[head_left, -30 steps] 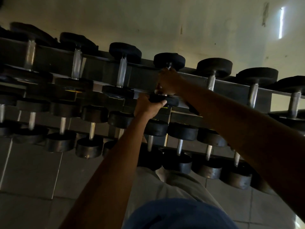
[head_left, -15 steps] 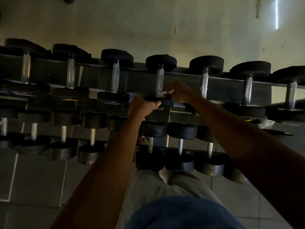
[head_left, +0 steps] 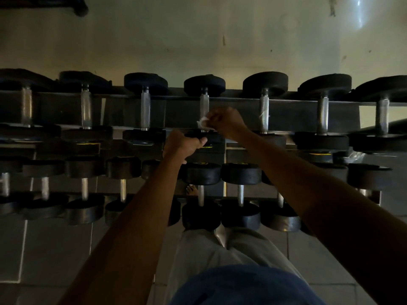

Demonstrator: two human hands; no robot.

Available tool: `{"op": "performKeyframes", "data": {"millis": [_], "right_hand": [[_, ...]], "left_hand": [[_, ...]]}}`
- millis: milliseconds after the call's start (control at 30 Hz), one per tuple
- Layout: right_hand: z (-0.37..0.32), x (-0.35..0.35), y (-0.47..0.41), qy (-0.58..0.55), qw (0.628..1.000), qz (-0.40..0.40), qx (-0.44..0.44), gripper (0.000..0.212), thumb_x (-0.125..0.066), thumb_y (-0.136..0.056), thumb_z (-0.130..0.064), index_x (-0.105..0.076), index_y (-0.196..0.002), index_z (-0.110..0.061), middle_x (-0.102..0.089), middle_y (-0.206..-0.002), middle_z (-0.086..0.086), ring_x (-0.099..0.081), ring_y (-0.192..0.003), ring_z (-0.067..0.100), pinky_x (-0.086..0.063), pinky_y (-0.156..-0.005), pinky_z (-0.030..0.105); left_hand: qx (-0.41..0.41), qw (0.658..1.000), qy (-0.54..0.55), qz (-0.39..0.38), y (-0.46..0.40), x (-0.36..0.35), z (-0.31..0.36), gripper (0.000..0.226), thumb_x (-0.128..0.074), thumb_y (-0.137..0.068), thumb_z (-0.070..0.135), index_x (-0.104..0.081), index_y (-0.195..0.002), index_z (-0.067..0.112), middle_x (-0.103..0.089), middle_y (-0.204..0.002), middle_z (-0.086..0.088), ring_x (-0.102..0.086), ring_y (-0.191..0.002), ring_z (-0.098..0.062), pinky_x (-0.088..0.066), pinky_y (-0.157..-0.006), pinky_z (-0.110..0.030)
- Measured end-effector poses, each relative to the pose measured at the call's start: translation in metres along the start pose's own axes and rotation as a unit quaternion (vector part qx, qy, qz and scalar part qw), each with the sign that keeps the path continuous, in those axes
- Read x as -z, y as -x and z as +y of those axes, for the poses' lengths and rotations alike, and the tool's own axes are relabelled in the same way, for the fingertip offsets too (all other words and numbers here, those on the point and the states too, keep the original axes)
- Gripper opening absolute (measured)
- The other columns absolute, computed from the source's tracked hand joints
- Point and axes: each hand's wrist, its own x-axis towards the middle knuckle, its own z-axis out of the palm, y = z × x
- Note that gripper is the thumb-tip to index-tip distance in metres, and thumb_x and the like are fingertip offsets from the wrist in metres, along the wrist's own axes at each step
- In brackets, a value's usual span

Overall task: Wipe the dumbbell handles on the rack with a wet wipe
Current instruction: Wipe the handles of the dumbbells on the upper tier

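- Dim gym corner is seen from above; a dark metal dumbbell rack [head_left: 293, 111] w/ two tiers runs across the frame against a pale wall [head_left: 198, 40]
- Top tier: a row of black round-head dumbbells w/ knurled silver handles, laid front-to-back across the rails
- The task dumbbell [head_left: 204, 84] sits 4th from left on the top tier, approx. centre of frame; its silver handle [head_left: 204, 104] is exposed in the upper part, lower end is covered by the wipe
- A crumpled white wet wipe [head_left: 203, 123] is pinched in the right hand [head_left: 226, 123], fingers curled round it, and is held against the lower end of that handle
- The near head of the same dumbbell [head_left: 211, 137] is gripped by the left hand [head_left: 181, 144], thumb laid over the top edge, fingers curled under
- Neighbouring handle to the left [head_left: 145, 111] and to the right [head_left: 263, 111] are untouched; a small pale scrap is seen on the right one, what it is cannot be told
- Lower tier: smaller dumbbells [head_left: 240, 175] in a row, partly hidden behind both forearms
- Pale trousers [head_left: 209, 249] and a blue top [head_left: 242, 287] are seen at the bottom edge, over a grey tiled floor [head_left: 44, 249]
- Toes of a bare foot [head_left: 191, 190] are glimpsed through the rack, below the left hand
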Motion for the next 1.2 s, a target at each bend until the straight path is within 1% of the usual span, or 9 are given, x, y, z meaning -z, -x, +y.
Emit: {"op": "performKeyframes", "data": {"millis": [233,400,533,667,767,833,967,1067,1200], "right_hand": [[-0.007,0.007,-0.008,0.182,0.978,-0.060,0.082,0.044,-0.073,-0.087,-0.054,-0.065,-0.125,-0.033,-0.066,-0.120,-0.005,-0.062,-0.106,0.013,-0.055,-0.091,0.037],[-0.006,0.005,-0.013,0.244,0.961,-0.052,0.117,0.039,-0.068,-0.092,-0.052,-0.064,-0.127,-0.035,-0.067,-0.122,-0.002,-0.063,-0.109,0.017,-0.054,-0.093,0.042],[-0.004,0.003,-0.022,0.225,0.968,0.019,0.110,0.034,-0.055,-0.099,-0.056,-0.063,-0.125,-0.035,-0.070,-0.109,-0.003,-0.066,-0.097,0.014,-0.056,-0.085,0.036],[-0.013,0.007,-0.040,0.192,0.968,0.126,0.097,0.029,-0.054,-0.101,-0.054,-0.067,-0.117,-0.035,-0.069,-0.097,-0.010,-0.064,-0.083,0.008,-0.051,-0.072,0.027],[-0.017,0.008,-0.049,0.194,0.958,0.196,0.075,0.027,-0.054,-0.103,-0.051,-0.070,-0.113,-0.032,-0.071,-0.090,-0.007,-0.058,-0.073,0.006,-0.043,-0.067,0.025],[-0.018,0.005,-0.049,0.192,0.955,0.213,0.074,0.025,-0.055,-0.103,-0.048,-0.071,-0.114,-0.032,-0.071,-0.090,-0.008,-0.058,-0.073,0.006,-0.040,-0.067,0.024],[-0.023,-0.004,-0.050,0.200,0.957,0.197,0.077,0.025,-0.053,-0.104,-0.047,-0.069,-0.115,-0.032,-0.067,-0.088,-0.008,-0.055,-0.072,0.006,-0.039,-0.065,0.024],[-0.033,-0.011,-0.056,0.255,0.950,0.167,0.072,0.024,-0.049,-0.106,-0.043,-0.067,-0.114,-0.029,-0.062,-0.085,-0.005,-0.056,-0.069,0.009,-0.038,-0.059,0.025],[-0.041,-0.021,-0.061,0.318,0.935,0.145,0.063,0.021,-0.055,-0.105,-0.032,-0.066,-0.120,-0.024,-0.065,-0.087,0.000,-0.054,-0.070,0.012,-0.041,-0.063,0.028]], "left_hand": [[-0.010,1.000,0.011,0.000,0.001,-0.002,-0.003,0.064,-0.091,-0.077,0.055,-0.066,-0.126,0.023,-0.068,-0.129,-0.005,-0.066,-0.116,-0.030,-0.066,-0.075,-0.046],[-0.011,1.000,0.012,0.001,-0.001,-0.003,-0.004,0.065,-0.091,-0.076,0.056,-0.067,-0.126,0.021,-0.069,-0.128,-0.006,-0.067,-0.113,-0.029,-0.066,-0.076,-0.046],[-0.022,1.000,0.022,-0.003,-0.003,-0.005,-0.007,0.056,-0.090,-0.078,0.055,-0.067,-0.117,0.022,-0.069,-0.122,-0.004,-0.066,-0.103,-0.024,-0.066,-0.074,-0.044],[-0.041,0.998,0.036,0.005,0.001,-0.005,-0.008,0.034,-0.088,-0.083,0.051,-0.063,-0.094,0.032,-0.066,-0.101,0.004,-0.064,-0.085,-0.016,-0.067,-0.078,-0.048],[-0.053,0.997,0.053,0.010,0.004,-0.004,-0.007,0.031,-0.088,-0.084,0.048,-0.060,-0.084,0.034,-0.063,-0.089,0.010,-0.062,-0.080,-0.013,-0.066,-0.084,-0.048],[-0.062,0.996,0.058,0.009,0.005,-0.004,-0.006,0.031,-0.088,-0.085,0.046,-0.059,-0.083,0.036,-0.061,-0.086,0.013,-0.060,-0.078,-0.010,-0.065,-0.087,-0.049],[-0.068,0.996,0.065,0.008,0.008,-0.005,-0.007,0.032,-0.087,-0.087,0.045,-0.057,-0.083,0.037,-0.059,-0.085,0.016,-0.057,-0.076,-0.004,-0.064,-0.087,-0.049],[-0.064,0.995,0.072,0.009,0.008,-0.005,-0.007,0.032,-0.088,-0.085,0.047,-0.057,-0.086,0.038,-0.059,-0.087,0.016,-0.057,-0.077,-0.005,-0.065,-0.086,-0.048],[-0.063,0.995,0.076,0.011,0.007,-0.005,-0.008,0.036,-0.088,-0.084,0.049,-0.055,-0.088,0.037,-0.058,-0.088,0.015,-0.059,-0.080,-0.009,-0.065,-0.085,-0.047]]}}
